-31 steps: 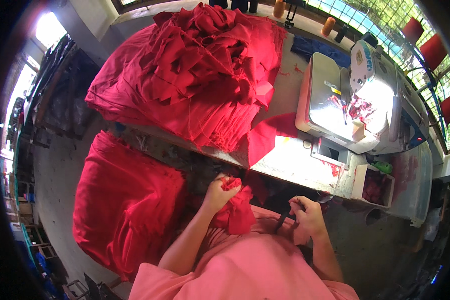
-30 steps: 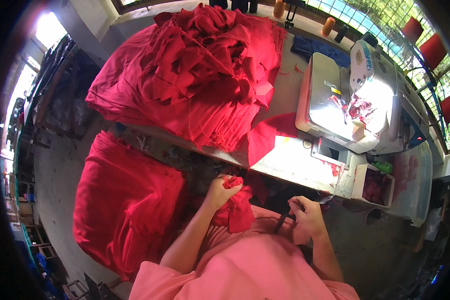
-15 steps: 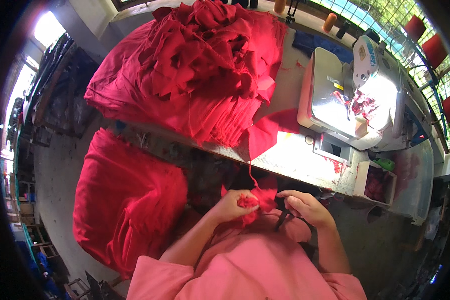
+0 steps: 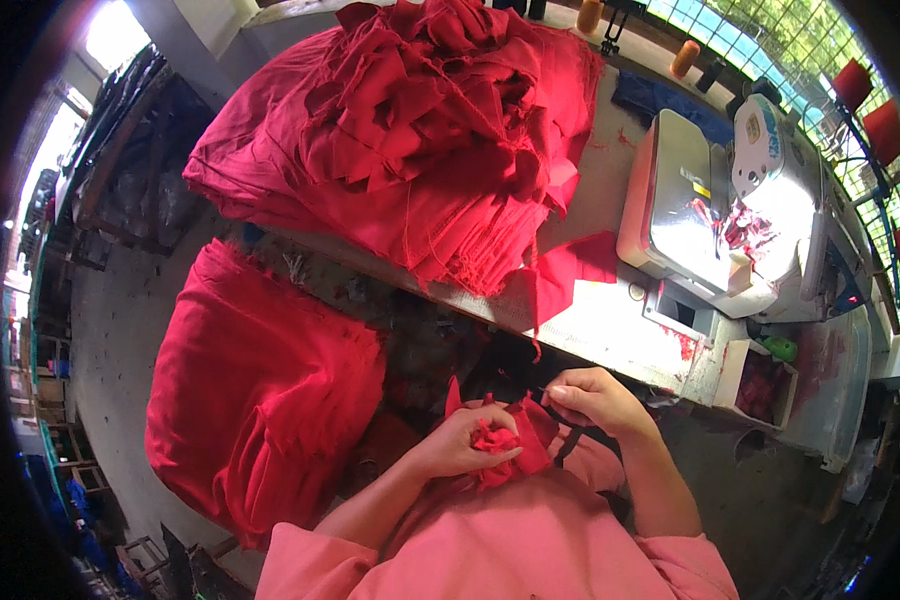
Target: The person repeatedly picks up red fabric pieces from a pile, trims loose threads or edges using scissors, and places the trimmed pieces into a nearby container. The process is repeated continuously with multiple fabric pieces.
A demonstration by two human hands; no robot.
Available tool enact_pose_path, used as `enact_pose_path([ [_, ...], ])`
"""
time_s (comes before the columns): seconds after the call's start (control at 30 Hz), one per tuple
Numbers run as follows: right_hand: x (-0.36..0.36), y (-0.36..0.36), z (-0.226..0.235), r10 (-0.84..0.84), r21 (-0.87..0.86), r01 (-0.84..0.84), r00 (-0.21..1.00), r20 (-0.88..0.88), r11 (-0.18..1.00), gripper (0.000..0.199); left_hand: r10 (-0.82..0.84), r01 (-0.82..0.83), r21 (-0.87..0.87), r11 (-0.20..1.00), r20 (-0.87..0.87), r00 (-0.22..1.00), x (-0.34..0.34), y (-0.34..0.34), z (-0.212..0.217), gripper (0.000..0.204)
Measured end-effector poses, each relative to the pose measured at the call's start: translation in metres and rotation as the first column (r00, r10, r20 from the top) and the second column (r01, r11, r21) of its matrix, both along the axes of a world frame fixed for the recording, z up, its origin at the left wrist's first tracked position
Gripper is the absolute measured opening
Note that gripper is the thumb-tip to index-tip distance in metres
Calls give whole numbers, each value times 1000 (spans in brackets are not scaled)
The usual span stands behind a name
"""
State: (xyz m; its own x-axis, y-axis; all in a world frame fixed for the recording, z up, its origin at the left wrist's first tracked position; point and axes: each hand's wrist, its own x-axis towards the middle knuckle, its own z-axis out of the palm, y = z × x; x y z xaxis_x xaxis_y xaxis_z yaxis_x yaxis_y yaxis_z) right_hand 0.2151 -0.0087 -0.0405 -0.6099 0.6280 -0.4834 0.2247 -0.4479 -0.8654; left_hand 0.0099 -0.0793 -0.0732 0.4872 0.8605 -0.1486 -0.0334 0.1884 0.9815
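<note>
My left hand (image 4: 460,445) is closed around a small bunched piece of red cloth (image 4: 505,445) in my lap. My right hand (image 4: 595,400) pinches the same piece at its upper right edge, and a dark scissors-like tool (image 4: 570,440) hangs below its fingers. Both hands are close together, just below the table's front edge. A thin red thread (image 4: 535,345) hangs from the table above them.
A big heap of red fabric pieces (image 4: 420,130) covers the table's left part. A white sewing machine (image 4: 740,210) stands at the right. A red bundle (image 4: 250,390) sits on the floor to my left. A small box (image 4: 760,385) hangs at the table's front right.
My left hand has dropped lower into my lap with the red piece. My right hand came leftward to meet it and now pinches the cloth.
</note>
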Motion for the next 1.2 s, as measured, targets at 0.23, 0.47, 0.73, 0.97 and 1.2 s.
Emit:
enact_pose_path([
  [0.23, 21, 1, 15, -254, 62, 265, 957, -140, 962, 34, 322, -303, -139, 943, 142, 936, 2, 47, 20, 61],
  [0.47, -1, 37, 46, -218, 407, 215, 975, -40, 888, 40, 420, -264, 330, 906, -637, 646, 27, 89, 22, 50],
  [0.73, 1, 75, 66, -39, 287, -11, 985, 167, 958, 38, 265, -219, 152, 964, -461, 847, 13, 66, 58, 39],
  [0.97, -39, 97, 65, -6, 298, -48, 984, 180, 953, 35, 281, -240, 154, 958, -370, 885, 9, 58, 69, 41],
  [1.2, -30, 86, 63, -35, 248, 16, 997, 74, 969, 36, 260, -189, 203, 961, -428, 866, 0, 59, 75, 33],
])
